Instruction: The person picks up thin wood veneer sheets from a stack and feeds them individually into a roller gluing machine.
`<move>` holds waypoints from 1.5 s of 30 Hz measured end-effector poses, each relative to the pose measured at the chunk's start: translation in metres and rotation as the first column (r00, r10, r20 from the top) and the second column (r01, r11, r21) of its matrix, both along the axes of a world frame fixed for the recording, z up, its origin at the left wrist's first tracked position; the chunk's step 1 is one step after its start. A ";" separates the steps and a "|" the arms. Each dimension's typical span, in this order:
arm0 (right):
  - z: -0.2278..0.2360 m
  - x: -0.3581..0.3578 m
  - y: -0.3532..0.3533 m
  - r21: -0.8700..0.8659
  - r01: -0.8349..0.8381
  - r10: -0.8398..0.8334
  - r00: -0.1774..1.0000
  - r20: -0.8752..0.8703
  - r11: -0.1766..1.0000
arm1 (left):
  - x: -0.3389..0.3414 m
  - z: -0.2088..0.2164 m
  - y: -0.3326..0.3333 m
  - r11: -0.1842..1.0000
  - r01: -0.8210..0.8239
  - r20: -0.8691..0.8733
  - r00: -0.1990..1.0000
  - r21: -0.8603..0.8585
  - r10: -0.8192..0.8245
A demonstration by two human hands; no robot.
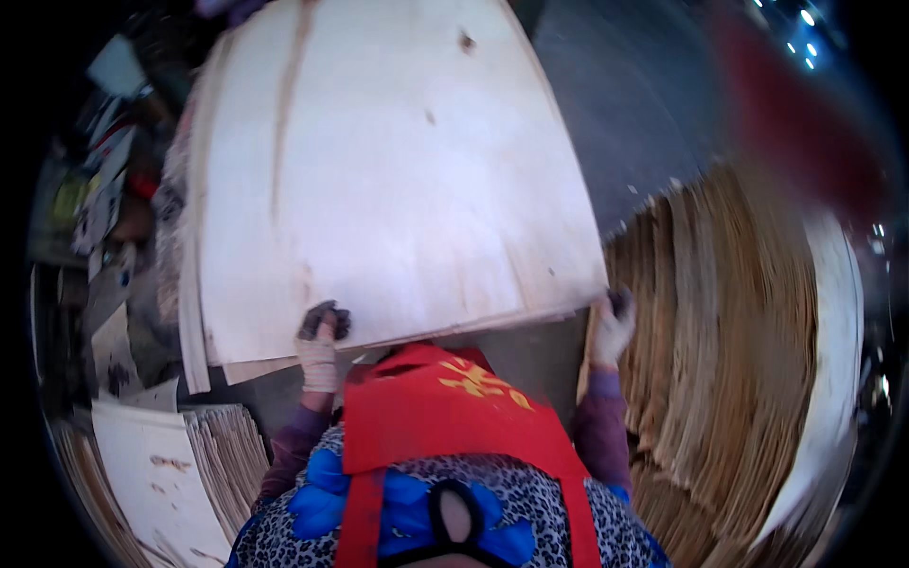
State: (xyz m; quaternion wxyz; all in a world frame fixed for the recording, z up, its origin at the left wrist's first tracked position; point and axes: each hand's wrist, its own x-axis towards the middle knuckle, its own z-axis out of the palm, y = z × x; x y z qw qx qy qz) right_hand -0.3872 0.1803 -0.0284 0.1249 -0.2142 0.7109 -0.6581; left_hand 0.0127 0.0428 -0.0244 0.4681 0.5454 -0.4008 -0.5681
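A wide, pale wood veneer sheet (398, 189) with brown streaks and small knots lies in front of me, on top of other sheets whose edges show at the left and near sides. My left hand (318, 348), in a whitish glove with dark fingertips, is closed at the near edge, left of the middle. At the near right corner my right hand (614, 329), gloved the same way, pinches the sheet's edge. Its fingertips are partly hidden.
To the right stands a tall stack of brown veneer sheets (720, 350) on edge. Another veneer stack (227, 445) stands at the lower left. Grey floor (634, 104) shows at the upper right, near a blurred dark red shape (805, 123). Clutter lines the far left.
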 end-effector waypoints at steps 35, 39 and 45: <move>0.080 0.011 -0.181 0.010 -0.145 0.144 0.988 0.064 0.989 | 0.107 0.037 -0.144 0.703 -0.700 0.110 0.695 -0.126 0.711; 0.078 0.014 -0.232 0.073 -0.199 0.190 0.975 0.113 0.977 | 0.135 0.028 -0.212 0.665 -0.731 0.199 0.636 -0.154 0.746; 0.036 -0.012 -0.321 0.134 -0.284 0.285 0.959 0.016 0.949 | 0.119 0.035 -0.302 0.742 -0.666 0.310 0.692 -0.073 0.652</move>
